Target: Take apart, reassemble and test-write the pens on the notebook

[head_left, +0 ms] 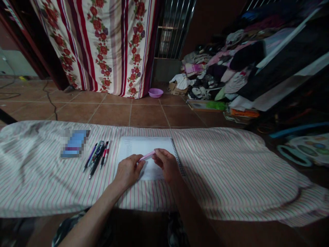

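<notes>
A slim pink pen (147, 156) is stretched between my two hands above a spiral notebook (154, 142). My left hand (130, 168) pinches one end of it, and the fingertips of my right hand (167, 164) close on the other end. Beneath them the notebook lies open at a mostly white page, with its wire binding along the right side. To the left a bunch of several pens (97, 156) rests on the striped cloth. Whether the pink pen has a cap I cannot make out.
A striped cloth (226, 164) covers the table. A pixelated blue rectangular item (75, 144) lies at the left. Beyond the table are a tiled floor (115, 111), a floral curtain (102, 44), a purple basin (155, 92) and a heap of clothes (218, 68).
</notes>
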Motion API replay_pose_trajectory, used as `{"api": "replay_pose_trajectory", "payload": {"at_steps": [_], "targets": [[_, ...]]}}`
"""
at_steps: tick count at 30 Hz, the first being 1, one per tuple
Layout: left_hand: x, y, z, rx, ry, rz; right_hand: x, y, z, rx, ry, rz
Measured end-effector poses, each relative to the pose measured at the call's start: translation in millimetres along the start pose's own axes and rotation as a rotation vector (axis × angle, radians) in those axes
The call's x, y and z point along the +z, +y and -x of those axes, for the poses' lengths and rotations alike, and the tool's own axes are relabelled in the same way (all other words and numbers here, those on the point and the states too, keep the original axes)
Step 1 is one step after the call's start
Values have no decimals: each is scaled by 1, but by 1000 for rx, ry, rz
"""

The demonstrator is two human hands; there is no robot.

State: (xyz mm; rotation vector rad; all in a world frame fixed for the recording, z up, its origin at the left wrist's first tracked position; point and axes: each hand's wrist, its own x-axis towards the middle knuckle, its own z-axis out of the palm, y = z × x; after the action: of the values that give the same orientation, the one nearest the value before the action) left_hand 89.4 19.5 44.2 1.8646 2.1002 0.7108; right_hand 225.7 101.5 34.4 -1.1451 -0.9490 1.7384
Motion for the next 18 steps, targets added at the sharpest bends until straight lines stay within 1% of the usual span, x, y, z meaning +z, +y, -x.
{"api": "replay_pose_trajectory", "payload": {"at_steps": [12, 18], "targets": [[1, -3, 1, -7, 19, 63, 0, 0, 1, 0, -31, -8], [0, -4, 1, -31, 9, 96, 4, -2, 5, -16, -14, -29]]}}
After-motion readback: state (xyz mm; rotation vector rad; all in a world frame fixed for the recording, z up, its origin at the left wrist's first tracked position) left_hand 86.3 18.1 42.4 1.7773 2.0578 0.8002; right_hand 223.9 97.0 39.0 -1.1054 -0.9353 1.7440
